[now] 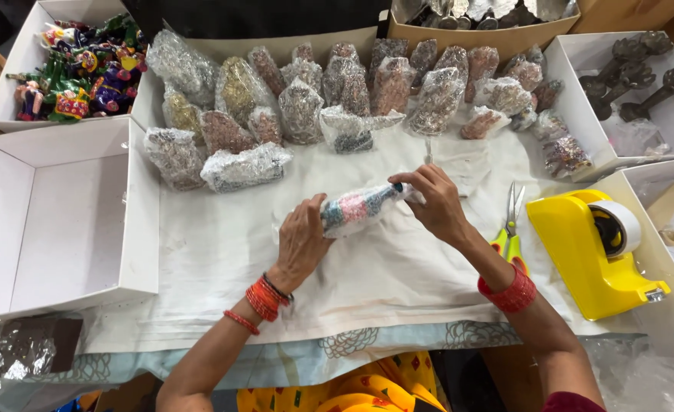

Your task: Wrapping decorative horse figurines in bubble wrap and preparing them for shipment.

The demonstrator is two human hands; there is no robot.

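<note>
left hand (300, 243) gripping lower-left end of bubble-wrapped pink-and-blue figurine (358, 207) | right hand (436, 203) pinching its upper-right end | long axis runs lower-left to upper-right, frame centre, just above white cloth (222, 252) | yellow tape dispenser (590, 252) right | wrapped pieces (299, 107) along top

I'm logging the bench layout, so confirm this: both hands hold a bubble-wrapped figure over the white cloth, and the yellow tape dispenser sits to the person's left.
One detail is wrong. The head view shows the yellow tape dispenser on the person's right, beside the scissors. The rest stands: left hand and right hand hold the bubble-wrapped figure over the white cloth.
</note>
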